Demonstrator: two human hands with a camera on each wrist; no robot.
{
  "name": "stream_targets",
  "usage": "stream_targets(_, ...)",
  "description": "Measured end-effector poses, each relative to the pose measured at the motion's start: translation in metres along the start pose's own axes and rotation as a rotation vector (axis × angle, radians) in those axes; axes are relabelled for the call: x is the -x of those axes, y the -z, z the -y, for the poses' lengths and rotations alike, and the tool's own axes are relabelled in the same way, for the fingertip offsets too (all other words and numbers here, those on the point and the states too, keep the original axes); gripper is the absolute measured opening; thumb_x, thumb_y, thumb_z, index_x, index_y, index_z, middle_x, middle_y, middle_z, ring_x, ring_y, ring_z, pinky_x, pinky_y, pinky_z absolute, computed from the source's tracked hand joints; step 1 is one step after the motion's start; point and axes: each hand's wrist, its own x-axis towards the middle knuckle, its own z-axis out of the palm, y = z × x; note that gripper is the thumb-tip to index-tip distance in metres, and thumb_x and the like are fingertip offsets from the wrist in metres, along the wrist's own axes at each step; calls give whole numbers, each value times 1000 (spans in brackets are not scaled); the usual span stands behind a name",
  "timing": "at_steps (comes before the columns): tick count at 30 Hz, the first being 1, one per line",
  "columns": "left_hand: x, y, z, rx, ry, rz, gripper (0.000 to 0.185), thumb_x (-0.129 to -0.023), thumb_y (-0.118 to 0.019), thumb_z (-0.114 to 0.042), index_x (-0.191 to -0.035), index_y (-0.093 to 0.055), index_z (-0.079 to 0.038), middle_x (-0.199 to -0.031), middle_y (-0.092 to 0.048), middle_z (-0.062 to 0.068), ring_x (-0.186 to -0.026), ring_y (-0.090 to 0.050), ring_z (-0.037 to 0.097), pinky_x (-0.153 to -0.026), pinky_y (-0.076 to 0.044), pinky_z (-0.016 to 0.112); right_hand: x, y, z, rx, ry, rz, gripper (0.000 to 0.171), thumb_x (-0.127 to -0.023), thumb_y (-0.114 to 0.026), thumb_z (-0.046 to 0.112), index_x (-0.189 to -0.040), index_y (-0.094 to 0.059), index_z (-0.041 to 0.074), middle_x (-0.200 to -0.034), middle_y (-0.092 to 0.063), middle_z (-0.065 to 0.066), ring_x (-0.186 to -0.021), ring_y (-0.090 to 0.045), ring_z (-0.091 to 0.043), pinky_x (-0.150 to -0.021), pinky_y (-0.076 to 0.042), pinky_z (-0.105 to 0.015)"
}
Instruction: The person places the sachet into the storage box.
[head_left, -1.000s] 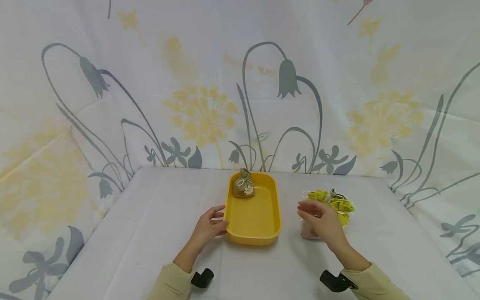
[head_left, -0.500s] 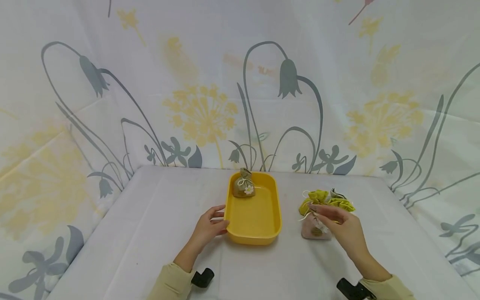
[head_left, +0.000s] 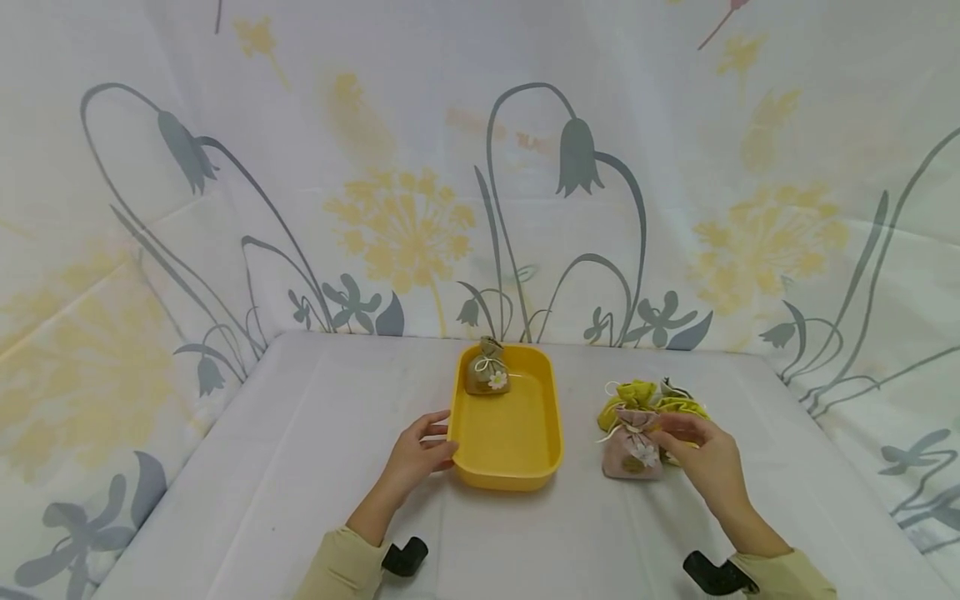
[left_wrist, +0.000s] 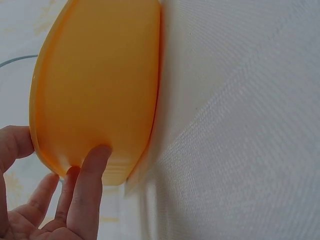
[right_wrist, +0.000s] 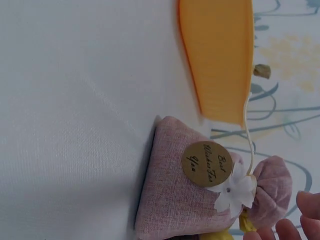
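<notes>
Right hand moved rightward — fingers relaxed beside pink pouch; left hand grips yellow tray.

A white cloth covered the tabletop, faintly creased and bearing a few small marks. Behind it and along both sides hung a pale backdrop curtain printed with grey bellflowers on long curved stems, small grey blossoms near the bottom edge, and yellow dandelion heads. The curtain met the tabletop at its far edge and folded inward at the left corner. A khaki sachet with a white daisy and a cord tie sat at the far end, leaning against the far wall. Two green sachets lay bunched together, well right of it.
</notes>
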Motion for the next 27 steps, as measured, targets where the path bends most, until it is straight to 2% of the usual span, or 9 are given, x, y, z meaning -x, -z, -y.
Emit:
stream_targets(10, -1, 0, 0, 8, 3, 8, 54, -86, -65, -7, -135, -44, -3, -120, -52, 19, -101, -59, 29, -74, -56, 35, -11, -4, -7, -15, -62, 122, 47, -83, -71, 22, -119, -56, -6, -113, -59, -23, -83, -54, 8, -65, -49, -12)
stream_targets(17, -1, 1, -1, 12, -2, 15, 54, -86, -65, -8, -135, -44, -2, -121, -51, 20, -102, -59, 30, -74, -56, 36, -18, -8, -7, -42, -85, 197, 52, -85, -69, 14, -127, -49, -8, -117, -56, -25, -93, -61, -13, -70, -48, -10)
stream_targets(23, 0, 1, -1, 9, -2, 12, 54, -86, -65, -7, -135, -44, -1, -121, -51, 21, -102, -59, 30, -74, -56, 35, -26, -11, -8, -75, -109, 252, 51, -85, -68, 17, -124, -47, -8, -115, -56, -24, -88, -58, -5, -70, -49, -15)
stream_targets(27, 0, 1, -2, 19, -6, 17, 55, -86, -64, -6, -136, -43, -1, -122, -50, 22, -103, -59, 31, -74, -56, 36, -30, -11, -8, -23, -125, 316, 55, -84, -69, 18, -127, -47, -8, -107, -60, -20, -86, -58, -11, -66, -50, -19)
